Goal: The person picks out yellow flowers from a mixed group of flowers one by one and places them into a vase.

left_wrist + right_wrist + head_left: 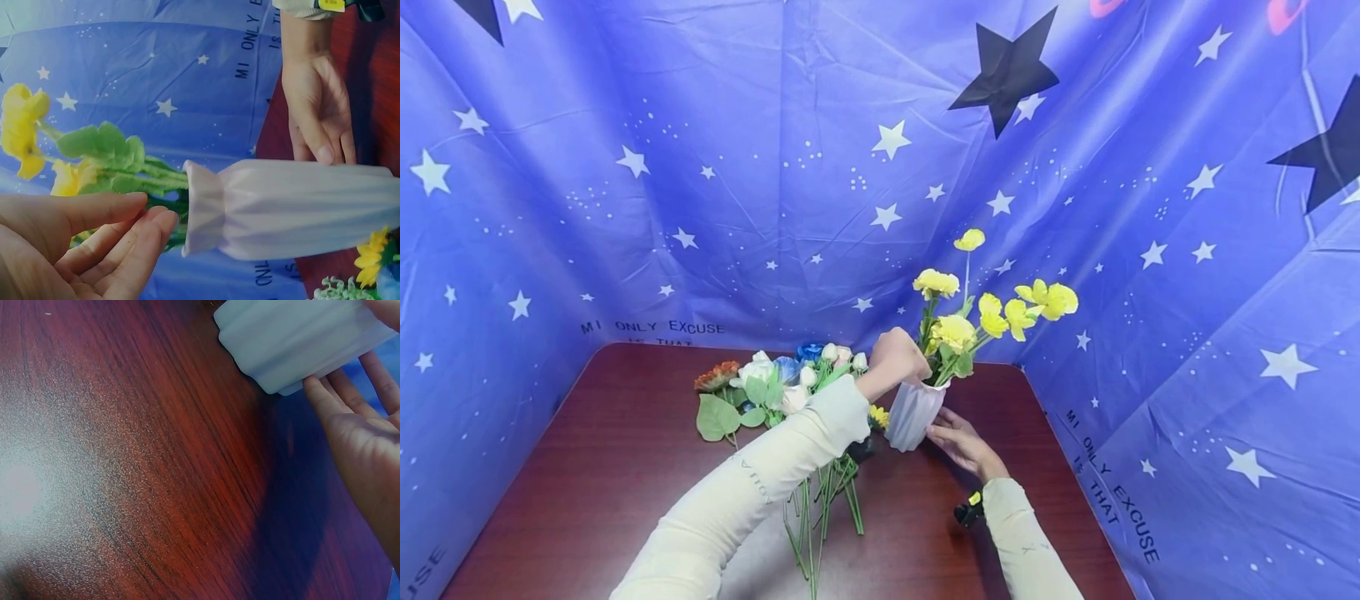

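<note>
A pale, pleated vase [915, 414] stands on the table with several yellow flowers [955, 333] in it. My left hand [895, 357] is at the vase's mouth, among the stems. In the left wrist view, the thumb and fingertips of the left hand [119, 237] come together beside the green stems [165, 175]; I cannot tell whether they pinch one. Low on the vase's right side, my right hand [958, 442] touches it with extended fingers. The right wrist view has the fingers [344, 394] against the vase [300, 337] near its base.
Left of the vase lies a heap of flowers: an orange bloom [717, 376], white roses [754, 368], blue roses [787, 369] and a small sunflower [878, 417]. Their green stems [808, 525] point toward the near edge. A blue starry cloth [820, 208] surrounds the brown table [617, 467].
</note>
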`<state>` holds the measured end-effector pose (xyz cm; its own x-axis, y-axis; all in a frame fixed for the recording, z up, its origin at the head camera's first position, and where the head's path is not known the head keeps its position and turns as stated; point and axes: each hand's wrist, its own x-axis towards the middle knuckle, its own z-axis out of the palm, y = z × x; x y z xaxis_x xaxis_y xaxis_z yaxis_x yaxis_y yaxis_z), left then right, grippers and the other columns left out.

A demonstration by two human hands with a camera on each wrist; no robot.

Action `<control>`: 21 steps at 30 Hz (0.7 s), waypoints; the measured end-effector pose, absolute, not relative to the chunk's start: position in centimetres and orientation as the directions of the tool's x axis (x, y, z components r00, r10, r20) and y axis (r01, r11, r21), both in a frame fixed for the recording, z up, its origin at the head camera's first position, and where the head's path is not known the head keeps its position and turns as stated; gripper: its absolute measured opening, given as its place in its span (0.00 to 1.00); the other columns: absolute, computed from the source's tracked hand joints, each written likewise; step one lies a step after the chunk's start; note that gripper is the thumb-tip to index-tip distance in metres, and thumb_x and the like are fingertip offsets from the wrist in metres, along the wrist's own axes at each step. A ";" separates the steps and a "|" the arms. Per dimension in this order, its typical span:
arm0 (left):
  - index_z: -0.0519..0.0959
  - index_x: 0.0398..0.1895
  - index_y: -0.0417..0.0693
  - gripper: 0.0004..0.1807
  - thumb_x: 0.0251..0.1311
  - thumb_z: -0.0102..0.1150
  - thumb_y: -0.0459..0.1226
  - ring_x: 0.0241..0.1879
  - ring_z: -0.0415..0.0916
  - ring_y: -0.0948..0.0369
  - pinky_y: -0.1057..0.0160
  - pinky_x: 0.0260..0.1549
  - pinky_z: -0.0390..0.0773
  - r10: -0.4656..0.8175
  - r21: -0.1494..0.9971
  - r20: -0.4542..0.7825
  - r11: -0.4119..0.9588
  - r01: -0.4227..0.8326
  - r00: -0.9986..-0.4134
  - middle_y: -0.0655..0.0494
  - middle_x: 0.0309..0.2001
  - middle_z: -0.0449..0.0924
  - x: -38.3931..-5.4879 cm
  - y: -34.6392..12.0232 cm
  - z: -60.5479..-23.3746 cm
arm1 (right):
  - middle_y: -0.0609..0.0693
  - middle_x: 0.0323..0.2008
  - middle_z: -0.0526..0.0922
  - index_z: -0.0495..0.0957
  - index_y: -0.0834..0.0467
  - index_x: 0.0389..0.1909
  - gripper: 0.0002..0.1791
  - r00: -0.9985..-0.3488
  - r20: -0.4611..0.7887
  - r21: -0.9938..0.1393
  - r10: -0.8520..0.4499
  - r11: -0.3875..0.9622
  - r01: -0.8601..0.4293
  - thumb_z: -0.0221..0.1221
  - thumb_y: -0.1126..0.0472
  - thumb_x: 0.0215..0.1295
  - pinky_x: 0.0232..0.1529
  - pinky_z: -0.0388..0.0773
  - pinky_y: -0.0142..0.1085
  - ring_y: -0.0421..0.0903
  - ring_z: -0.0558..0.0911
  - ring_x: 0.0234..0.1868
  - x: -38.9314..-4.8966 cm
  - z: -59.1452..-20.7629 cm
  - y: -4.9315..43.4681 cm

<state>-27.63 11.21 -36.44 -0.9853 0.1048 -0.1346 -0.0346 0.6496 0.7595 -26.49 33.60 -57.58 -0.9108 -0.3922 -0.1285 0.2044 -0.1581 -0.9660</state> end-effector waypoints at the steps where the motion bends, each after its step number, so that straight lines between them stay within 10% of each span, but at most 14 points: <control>1: 0.90 0.19 0.52 0.06 0.45 0.75 0.31 0.23 0.87 0.61 0.69 0.18 0.82 0.113 0.764 -0.135 0.645 -0.031 -0.984 0.58 0.19 0.87 -27.6 10.9 -36.4 | 0.54 0.63 0.70 0.31 0.75 0.77 0.41 -0.910 -0.130 -0.966 -0.394 -0.155 0.205 0.45 0.78 0.73 0.64 0.76 0.27 0.34 0.78 0.58 -26.5 -57.6 33.6; 11: 0.90 0.21 0.47 0.05 0.47 0.71 0.29 0.25 0.88 0.59 0.63 0.27 0.88 0.188 0.775 -0.168 0.632 -0.012 -0.968 0.54 0.20 0.87 -27.9 7.6 -36.7 | 0.73 0.76 0.46 0.31 0.71 0.79 0.42 -0.912 -0.186 -0.951 -0.365 -0.167 0.260 0.45 0.77 0.73 0.64 0.76 0.26 0.35 0.76 0.59 -26.8 -57.5 33.5; 21: 0.87 0.15 0.48 0.09 0.49 0.69 0.30 0.26 0.87 0.58 0.68 0.20 0.80 0.204 0.716 -0.253 0.697 -0.042 -0.946 0.55 0.18 0.86 -27.7 5.8 -38.3 | 0.73 0.78 0.43 0.31 0.70 0.79 0.43 -0.911 -0.193 -0.949 -0.365 -0.168 0.268 0.46 0.78 0.72 0.64 0.76 0.27 0.36 0.76 0.59 -26.8 -57.7 33.6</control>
